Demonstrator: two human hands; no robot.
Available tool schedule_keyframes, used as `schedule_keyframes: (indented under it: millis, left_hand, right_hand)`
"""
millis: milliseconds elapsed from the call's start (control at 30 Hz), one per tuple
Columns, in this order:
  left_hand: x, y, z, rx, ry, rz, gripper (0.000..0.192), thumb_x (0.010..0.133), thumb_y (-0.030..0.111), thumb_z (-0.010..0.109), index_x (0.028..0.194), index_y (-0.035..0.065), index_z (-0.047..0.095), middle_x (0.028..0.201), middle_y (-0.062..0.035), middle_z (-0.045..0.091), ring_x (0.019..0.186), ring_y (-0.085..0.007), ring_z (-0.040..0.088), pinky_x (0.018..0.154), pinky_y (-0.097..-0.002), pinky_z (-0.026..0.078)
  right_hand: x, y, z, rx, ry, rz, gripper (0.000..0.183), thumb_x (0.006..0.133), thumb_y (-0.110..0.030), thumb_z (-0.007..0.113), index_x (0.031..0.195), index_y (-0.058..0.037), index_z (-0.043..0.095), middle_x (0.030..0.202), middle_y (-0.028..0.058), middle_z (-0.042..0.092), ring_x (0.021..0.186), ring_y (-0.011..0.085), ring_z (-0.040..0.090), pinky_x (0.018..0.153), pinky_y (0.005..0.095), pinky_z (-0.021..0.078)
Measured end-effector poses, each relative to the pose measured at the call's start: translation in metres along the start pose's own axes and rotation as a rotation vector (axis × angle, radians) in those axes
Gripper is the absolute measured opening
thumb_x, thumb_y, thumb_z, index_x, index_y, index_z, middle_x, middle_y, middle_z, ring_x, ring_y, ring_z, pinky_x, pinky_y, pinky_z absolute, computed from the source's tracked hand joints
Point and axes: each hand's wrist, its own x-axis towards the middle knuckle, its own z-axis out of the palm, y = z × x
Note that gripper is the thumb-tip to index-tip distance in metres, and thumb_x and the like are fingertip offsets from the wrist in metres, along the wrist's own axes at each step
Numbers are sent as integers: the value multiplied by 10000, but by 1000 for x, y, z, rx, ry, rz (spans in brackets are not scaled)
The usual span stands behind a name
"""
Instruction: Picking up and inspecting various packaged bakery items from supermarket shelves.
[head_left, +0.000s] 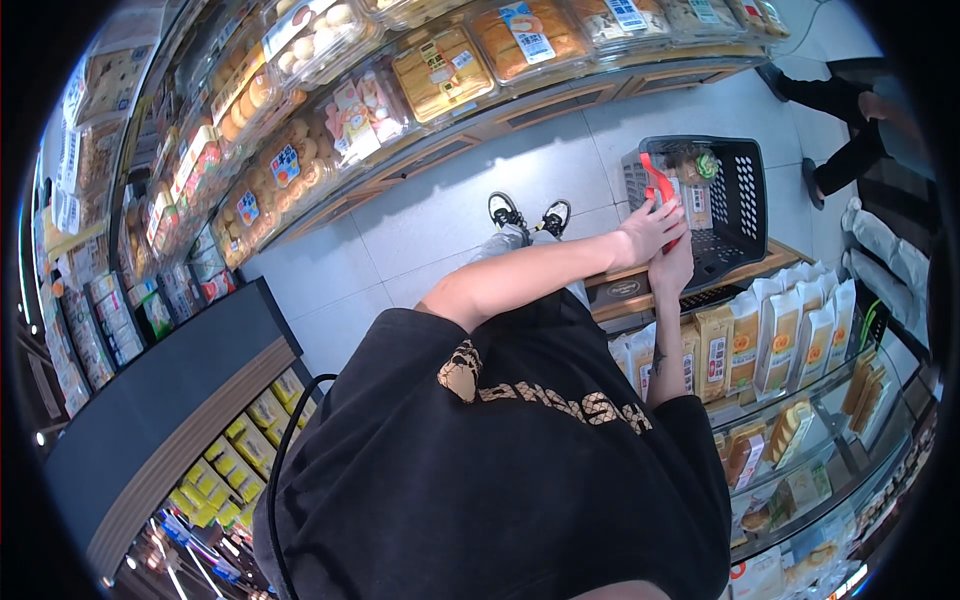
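A dark plastic shopping basket (729, 244) with perforated walls is in front of me to the right. Its red handle (658, 176) runs along the near left side. Both of my hands meet on this handle: my left hand (651, 232) lies over it with the fingers bent, and my right hand (672, 266) wraps it from below. Fingers and handle overlap, so part of the grip is hidden. Inside the basket are a clear package with a green top (705, 165) and a labelled packet (699, 206).
A shelf of boxed pastries (442, 71) curves along the far side and left. Bagged bread loaves (780, 330) stand on a glass-fronted display (832, 450) at right. Another person's legs (840, 161) are at upper right. A dark counter (180, 375) borders the left.
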Motion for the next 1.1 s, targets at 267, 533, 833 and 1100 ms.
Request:
schedule_keyframes:
  millis: [267,533,833,1100]
  left_hand:
    - [-2,-2,-6,-11,-75,-6,552,756,184,504,1268,81,322,1334,-119,279,1279,-283,180,954,-422,301]
    - [-25,-6,0,-30,72,-19,486,719,169,568,1176,115,415,1270,-58,363,1232,-217,272,821,-360,398]
    - [-90,-17,19,-133,154,13,499,698,176,561,1174,124,421,1269,-51,380,1238,-213,279,773,-335,413]
    - [-176,-32,2,-334,118,15,541,685,102,550,1198,44,386,1279,-70,368,1242,-217,276,812,-350,417]
  right_hand:
    - [-1,-1,-1,55,30,-72,298,792,-248,532,1024,-66,488,926,163,566,831,358,547,680,416,429]
    - [-9,-3,4,188,-31,-78,275,786,-225,551,957,-21,486,841,222,565,810,399,541,673,426,423]
    - [-55,-29,27,59,-36,-157,342,728,-257,597,956,-25,492,863,243,564,833,412,538,692,430,432]
    - [-96,-71,73,-7,-86,-151,367,776,-322,513,970,-12,539,856,250,582,844,393,560,709,424,450]
